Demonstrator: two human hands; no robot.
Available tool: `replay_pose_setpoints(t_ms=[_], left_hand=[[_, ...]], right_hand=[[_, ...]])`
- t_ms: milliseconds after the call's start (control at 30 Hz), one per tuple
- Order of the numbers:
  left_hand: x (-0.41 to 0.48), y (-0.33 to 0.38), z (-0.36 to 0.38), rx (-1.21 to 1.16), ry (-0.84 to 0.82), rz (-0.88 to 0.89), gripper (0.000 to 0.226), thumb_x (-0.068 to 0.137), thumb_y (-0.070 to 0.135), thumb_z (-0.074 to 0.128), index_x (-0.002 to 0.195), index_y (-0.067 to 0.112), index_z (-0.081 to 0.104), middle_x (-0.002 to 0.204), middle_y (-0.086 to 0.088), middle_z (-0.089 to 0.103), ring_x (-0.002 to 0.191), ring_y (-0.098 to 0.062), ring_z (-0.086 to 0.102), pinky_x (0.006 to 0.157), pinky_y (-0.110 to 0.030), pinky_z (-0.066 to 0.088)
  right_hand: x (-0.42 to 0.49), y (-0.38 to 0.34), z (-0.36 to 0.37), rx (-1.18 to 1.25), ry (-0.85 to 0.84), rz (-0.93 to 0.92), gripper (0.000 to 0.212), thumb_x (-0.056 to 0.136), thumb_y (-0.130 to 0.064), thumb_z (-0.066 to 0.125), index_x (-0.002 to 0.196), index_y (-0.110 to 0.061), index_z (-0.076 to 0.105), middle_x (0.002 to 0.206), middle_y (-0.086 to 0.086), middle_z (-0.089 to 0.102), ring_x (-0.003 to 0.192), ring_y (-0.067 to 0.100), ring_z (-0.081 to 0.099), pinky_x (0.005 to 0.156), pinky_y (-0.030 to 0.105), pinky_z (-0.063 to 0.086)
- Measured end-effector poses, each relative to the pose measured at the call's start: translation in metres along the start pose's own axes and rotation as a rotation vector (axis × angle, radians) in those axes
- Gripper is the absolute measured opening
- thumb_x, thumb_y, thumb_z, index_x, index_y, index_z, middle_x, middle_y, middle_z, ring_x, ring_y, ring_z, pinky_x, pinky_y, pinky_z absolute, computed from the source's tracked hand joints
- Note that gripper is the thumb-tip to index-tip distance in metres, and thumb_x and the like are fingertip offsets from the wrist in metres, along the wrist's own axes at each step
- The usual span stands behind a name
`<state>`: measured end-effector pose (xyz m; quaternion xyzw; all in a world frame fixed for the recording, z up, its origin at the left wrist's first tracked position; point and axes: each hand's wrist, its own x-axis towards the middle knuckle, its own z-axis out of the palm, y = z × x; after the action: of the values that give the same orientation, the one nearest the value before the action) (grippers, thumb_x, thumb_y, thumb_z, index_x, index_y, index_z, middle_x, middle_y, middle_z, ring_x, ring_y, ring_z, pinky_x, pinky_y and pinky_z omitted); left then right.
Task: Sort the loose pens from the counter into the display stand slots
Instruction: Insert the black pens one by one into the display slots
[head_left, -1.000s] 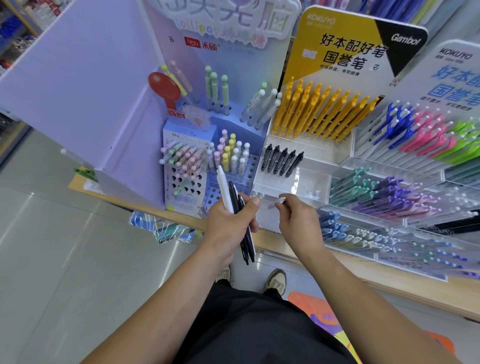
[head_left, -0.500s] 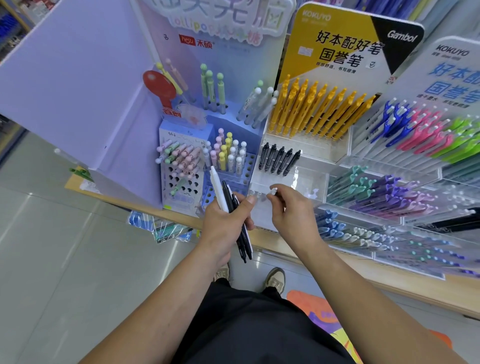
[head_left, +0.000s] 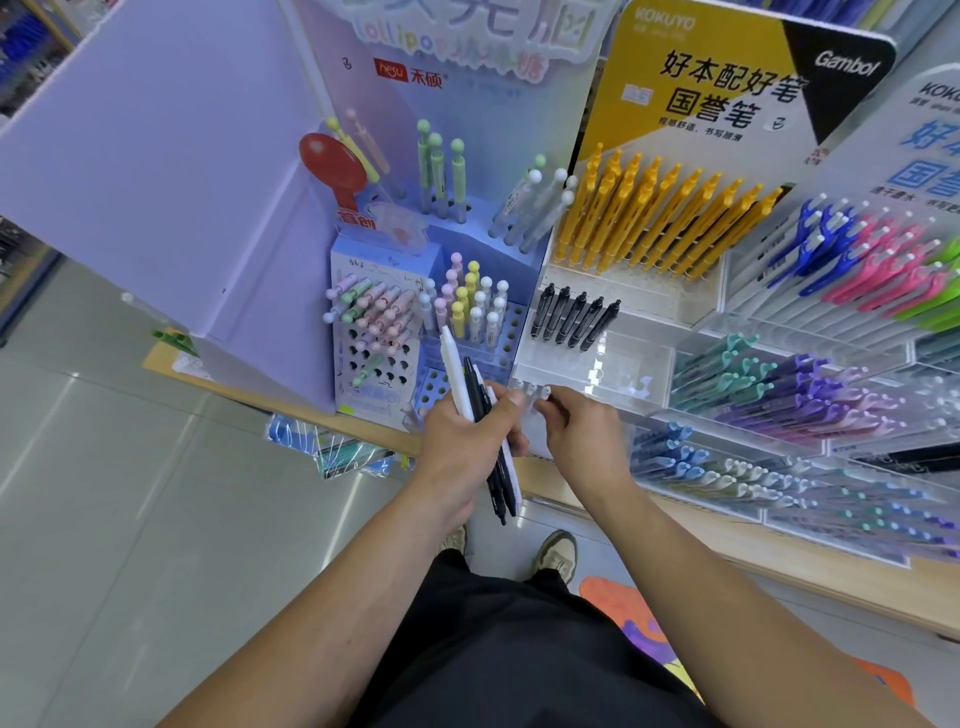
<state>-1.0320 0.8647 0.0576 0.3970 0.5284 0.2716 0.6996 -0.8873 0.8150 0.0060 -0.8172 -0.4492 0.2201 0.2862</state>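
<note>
Pens (head_left: 480, 415) fill left hand (head_left: 462, 447); right hand (head_left: 582, 436) pinches clear pen (head_left: 544, 393) (stand's (head_left: 597, 364) front edge).

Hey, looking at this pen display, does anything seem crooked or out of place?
Two things. On the lollipop stand, the yellow pen and pink pen at top left lean hard sideways, while the three green pens beside them stand upright. Lower down, a lone green pen sits below the pastel cluster.

The yellow header card (head_left: 727, 98) bears "KOKUYO" at top left, "好本配好笔 国誉笔" at centre and "Gambol" on its black corner. Left of it, the pastel display stand (head_left: 441, 119) shows "lollipop" and a "hesu 禾硕" logo; its red tag (head_left: 332, 166) reads "首创". Right of it, a white card (head_left: 935, 156) shows a cut-off "KOK".
</note>
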Motion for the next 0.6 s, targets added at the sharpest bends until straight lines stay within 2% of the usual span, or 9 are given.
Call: replay_pose_setpoints(t_ms=[100, 167, 233, 300, 333, 400, 433, 500, 600], left_hand=[[0.001, 0.004, 0.0, -0.044, 0.002, -0.003, 0.013, 0.099, 0.017, 0.072, 0.091, 0.012, 0.064, 0.067, -0.011, 0.064, 0.063, -0.029, 0.062, 0.062, -0.031, 0.056], [0.001, 0.006, 0.002, -0.095, 0.004, 0.001, 0.014, 0.101, 0.016, 0.07, 0.09, 0.011, 0.063, 0.069, -0.01, 0.063, 0.063, -0.028, 0.061, 0.062, -0.032, 0.056], [0.002, 0.01, 0.006, -0.146, -0.004, -0.001, 0.012, 0.101, 0.016, 0.069, 0.093, 0.009, 0.064, 0.07, -0.007, 0.063, 0.064, -0.025, 0.062, 0.065, -0.034, 0.058], [0.003, 0.013, 0.014, -0.189, -0.029, -0.008, 0.01, 0.102, 0.015, 0.068, 0.094, 0.009, 0.065, 0.07, -0.006, 0.063, 0.066, -0.023, 0.063, 0.067, -0.035, 0.058], [0.002, 0.014, 0.019, -0.21, -0.041, -0.014, 0.009, 0.102, 0.014, 0.067, 0.094, 0.01, 0.066, 0.071, -0.006, 0.063, 0.067, -0.023, 0.063, 0.068, -0.037, 0.058], [0.0, 0.015, 0.03, -0.223, -0.043, -0.011, 0.008, 0.102, 0.015, 0.067, 0.097, 0.009, 0.067, 0.072, -0.006, 0.065, 0.07, -0.021, 0.066, 0.072, -0.037, 0.059], [-0.002, 0.016, 0.035, -0.229, -0.042, -0.006, 0.008, 0.102, 0.015, 0.067, 0.099, 0.008, 0.067, 0.073, -0.006, 0.066, 0.073, -0.021, 0.068, 0.075, -0.037, 0.06], [-0.005, 0.018, 0.044, -0.271, -0.053, -0.019, 0.009, 0.102, 0.015, 0.067, 0.1, 0.007, 0.067, 0.077, -0.008, 0.069, 0.079, -0.024, 0.071, 0.079, -0.037, 0.062], [-0.008, 0.018, 0.053, -0.309, -0.046, -0.079, 0.011, 0.102, 0.016, 0.068, 0.099, 0.005, 0.067, 0.084, -0.013, 0.073, 0.084, -0.029, 0.077, 0.077, -0.043, 0.064]], right_hand=[[0.0, -0.006, -0.003, 0.04, -0.043, 0.063, 0.032, 0.097, -0.019, 0.068, 0.07, -0.016, 0.052, 0.054, -0.008, 0.047, 0.05, 0.009, 0.043, 0.053, 0.031, 0.031], [-0.009, -0.012, -0.014, 0.08, -0.036, 0.132, 0.026, 0.096, -0.026, 0.069, 0.076, -0.01, 0.063, 0.063, 0.001, 0.063, 0.06, 0.018, 0.057, 0.058, 0.035, 0.046], [-0.025, -0.021, -0.032, 0.176, -0.027, 0.157, 0.018, 0.097, -0.028, 0.067, 0.085, -0.016, 0.073, 0.071, -0.002, 0.071, 0.069, 0.019, 0.067, 0.067, 0.039, 0.056], [-0.037, -0.034, -0.051, 0.349, -0.166, 0.178, 0.015, 0.098, -0.025, 0.063, 0.092, -0.025, 0.076, 0.076, -0.002, 0.075, 0.073, 0.017, 0.07, 0.073, 0.045, 0.06], [-0.041, -0.04, -0.06, 0.435, -0.271, 0.199, 0.016, 0.099, -0.021, 0.062, 0.098, -0.026, 0.077, 0.078, -0.001, 0.075, 0.072, 0.017, 0.07, 0.074, 0.045, 0.06], [-0.046, -0.047, -0.076, 0.535, -0.402, 0.218, 0.02, 0.098, -0.015, 0.063, 0.11, -0.026, 0.075, 0.075, -0.002, 0.075, 0.067, 0.011, 0.062, 0.071, 0.034, 0.055], [-0.047, -0.047, -0.082, 0.552, -0.41, 0.226, 0.022, 0.097, -0.013, 0.065, 0.112, -0.026, 0.074, 0.074, -0.003, 0.075, 0.066, 0.008, 0.061, 0.071, 0.03, 0.053], [-0.047, -0.042, -0.09, 0.547, -0.358, 0.256, 0.022, 0.095, -0.012, 0.07, 0.112, -0.025, 0.074, 0.076, -0.001, 0.077, 0.066, 0.007, 0.062, 0.074, 0.032, 0.053], [-0.047, -0.032, -0.095, 0.499, -0.298, 0.315, 0.011, 0.091, -0.013, 0.076, 0.1, -0.017, 0.08, 0.065, -0.004, 0.071, 0.058, 0.006, 0.057, 0.066, 0.026, 0.049]])
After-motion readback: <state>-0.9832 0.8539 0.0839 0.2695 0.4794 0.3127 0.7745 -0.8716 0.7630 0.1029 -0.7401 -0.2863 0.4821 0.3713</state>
